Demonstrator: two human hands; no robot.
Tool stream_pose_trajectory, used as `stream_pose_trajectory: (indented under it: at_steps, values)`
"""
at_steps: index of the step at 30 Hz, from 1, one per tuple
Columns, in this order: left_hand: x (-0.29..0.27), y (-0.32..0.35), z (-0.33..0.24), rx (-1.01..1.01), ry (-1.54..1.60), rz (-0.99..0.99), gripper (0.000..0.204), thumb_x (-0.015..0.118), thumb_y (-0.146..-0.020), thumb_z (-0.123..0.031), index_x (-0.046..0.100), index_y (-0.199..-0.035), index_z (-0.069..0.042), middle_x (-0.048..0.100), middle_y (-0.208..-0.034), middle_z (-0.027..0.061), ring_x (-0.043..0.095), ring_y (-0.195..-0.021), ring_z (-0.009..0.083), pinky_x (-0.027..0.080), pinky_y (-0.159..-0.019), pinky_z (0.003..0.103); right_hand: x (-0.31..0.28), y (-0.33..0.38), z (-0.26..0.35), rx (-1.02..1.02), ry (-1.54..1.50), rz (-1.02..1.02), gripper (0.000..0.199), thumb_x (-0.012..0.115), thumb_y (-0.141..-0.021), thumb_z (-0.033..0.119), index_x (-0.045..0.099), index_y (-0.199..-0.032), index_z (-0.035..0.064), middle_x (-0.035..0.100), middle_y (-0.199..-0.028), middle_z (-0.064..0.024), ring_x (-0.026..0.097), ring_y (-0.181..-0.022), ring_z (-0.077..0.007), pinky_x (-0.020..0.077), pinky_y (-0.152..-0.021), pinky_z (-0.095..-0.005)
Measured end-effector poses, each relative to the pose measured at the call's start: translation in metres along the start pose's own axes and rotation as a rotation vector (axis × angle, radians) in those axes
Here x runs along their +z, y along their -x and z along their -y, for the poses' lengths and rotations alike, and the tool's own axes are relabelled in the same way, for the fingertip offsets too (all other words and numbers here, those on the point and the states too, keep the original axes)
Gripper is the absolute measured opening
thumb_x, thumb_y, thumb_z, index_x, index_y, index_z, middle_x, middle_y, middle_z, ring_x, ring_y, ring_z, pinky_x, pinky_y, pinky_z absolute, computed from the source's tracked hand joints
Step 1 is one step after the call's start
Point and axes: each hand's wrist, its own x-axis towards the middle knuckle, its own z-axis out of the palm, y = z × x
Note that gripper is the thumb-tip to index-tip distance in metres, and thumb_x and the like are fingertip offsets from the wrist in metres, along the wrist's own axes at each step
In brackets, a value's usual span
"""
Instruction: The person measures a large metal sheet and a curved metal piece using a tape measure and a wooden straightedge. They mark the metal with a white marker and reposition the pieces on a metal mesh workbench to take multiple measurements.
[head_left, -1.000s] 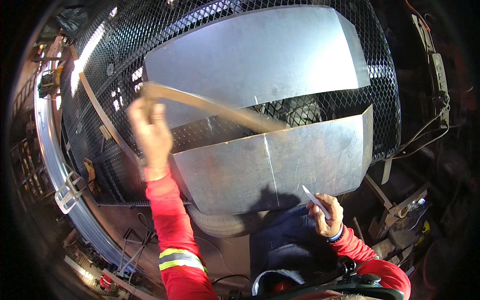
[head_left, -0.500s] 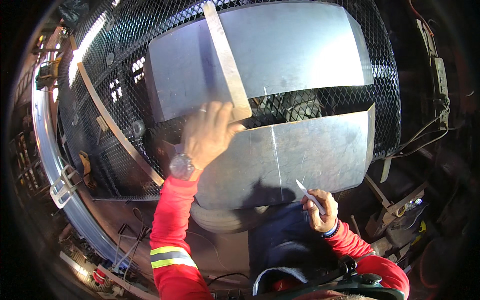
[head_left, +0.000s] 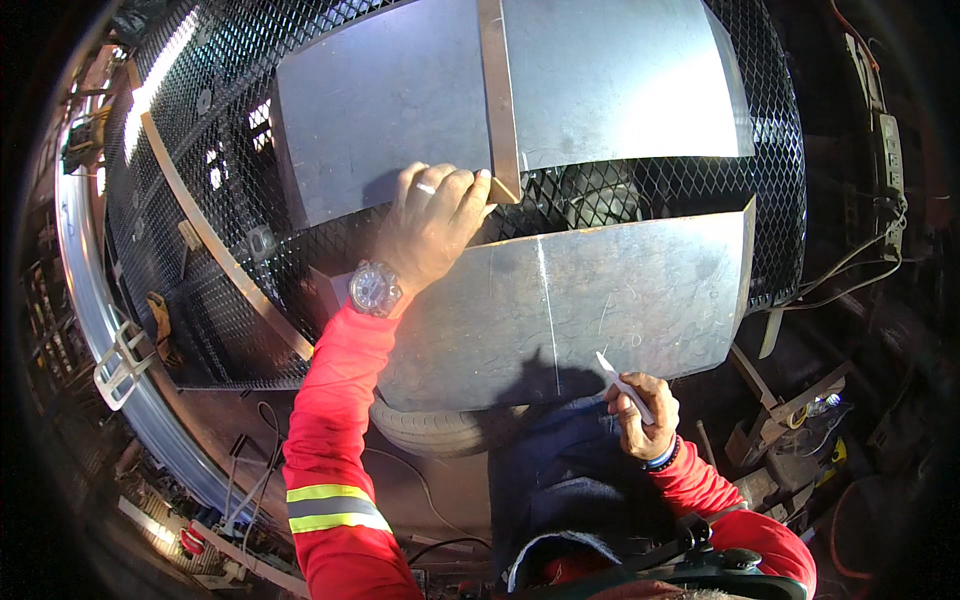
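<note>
My left hand (head_left: 428, 225) grips the near end of a long metal angle bar (head_left: 500, 100), thumb and fingers closed at its L-shaped end. The bar lies across the far grey sheet metal panel (head_left: 390, 110), running away from me. Nearer to me is a second bent steel panel (head_left: 640, 285) with a white line drawn down it and a few faint white marks. Over its near edge, my right hand (head_left: 648, 415) holds a white pointed chalk stick (head_left: 622, 385), its tip upward and to the left. My left palm is hidden.
Both panels lie on black expanded mesh (head_left: 775, 190), with a gap between them. A curved flat strip (head_left: 205, 230) lies on the mesh at left. Below the near panel is a tyre (head_left: 440, 430). A power strip (head_left: 890, 165) with cables hangs at right; metal scraps (head_left: 790, 410) lie below it.
My left hand has turned the angle bar from a slant to nearly straight away from me, tipping it so its L-shaped end shows. The right hand still holds the chalk stick, barely moved.
</note>
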Motion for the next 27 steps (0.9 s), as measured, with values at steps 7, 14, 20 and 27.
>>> stream_pose_trajectory:
  at_steps: [7,14,20,27]
  values:
    - [-0.003,-0.006,0.000,0.089,0.024,-0.041,0.060,0.072,-0.072,-0.008,0.053,-0.129,-0.006,0.053,-0.111,0.0070,0.053,-0.105,0.0237,0.045,-0.090,0.046,-0.001,0.001,-0.004,0.059,-0.044,-0.027,0.016,0.052,-0.089,0.001,0.054,-0.104,-0.0047,0.065,-0.075,-0.0113,0.062,-0.058,-0.0153,0.0497,-0.056,-0.0260]
    - [-0.015,-0.006,-0.008,0.016,0.051,0.057,0.060,0.073,-0.074,-0.007,0.052,-0.130,-0.004,0.051,-0.108,0.0091,0.056,-0.095,0.0246,0.050,-0.082,0.036,0.002,-0.056,0.010,-0.090,-0.214,-0.098,0.019,0.053,-0.088,-0.003,0.054,-0.107,-0.0036,0.063,-0.074,-0.0100,0.061,-0.060,-0.0157,0.0482,-0.055,-0.0267]
    - [-0.011,0.001,0.010,0.115,-0.005,-0.025,0.040,0.071,-0.074,-0.010,0.063,-0.112,-0.001,0.061,-0.104,0.0091,0.058,-0.091,0.0243,0.053,-0.077,0.036,0.009,-0.150,0.010,-0.345,-0.285,-0.213,0.041,0.040,-0.102,0.028,0.058,-0.085,-0.0041,0.058,-0.079,-0.0093,0.053,-0.069,-0.0166,0.0429,-0.065,-0.0287]
    - [-0.005,-0.014,0.002,0.114,-0.098,-0.026,0.036,0.063,-0.075,-0.008,0.064,-0.111,-0.003,0.060,-0.108,0.0062,0.056,-0.087,0.0208,0.046,-0.081,0.035,0.044,-0.217,0.002,-0.055,0.115,-0.229,0.027,0.062,-0.091,0.026,0.064,-0.080,0.0021,0.061,-0.067,-0.0066,0.057,-0.056,-0.0193,0.0426,-0.051,-0.0304]
